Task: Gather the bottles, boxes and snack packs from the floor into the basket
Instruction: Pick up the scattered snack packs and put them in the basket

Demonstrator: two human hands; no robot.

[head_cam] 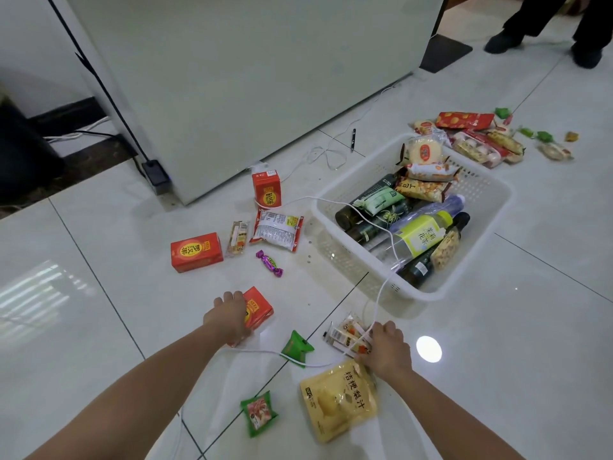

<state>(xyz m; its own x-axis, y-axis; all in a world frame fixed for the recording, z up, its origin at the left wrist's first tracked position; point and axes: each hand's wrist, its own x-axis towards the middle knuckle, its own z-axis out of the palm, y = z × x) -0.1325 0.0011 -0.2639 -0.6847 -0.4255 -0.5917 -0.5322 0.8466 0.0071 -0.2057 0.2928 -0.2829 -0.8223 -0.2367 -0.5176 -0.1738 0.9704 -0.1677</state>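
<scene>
A white perforated basket stands on the tiled floor at centre right, holding several bottles and snack packs. My left hand is clasped over a red-orange drink box lying on the floor in front of me. My right hand is closed on a clear snack pack just left of the basket's near corner. A yellow pouch lies right below that hand. Two more red boxes, a white-and-red pack, a thin snack bar and a purple candy lie farther out.
A white cable runs across the basket and under my right hand. Green packets lie near me. More snack packs are piled behind the basket. A white cabinet stands behind; another person's feet are at top right.
</scene>
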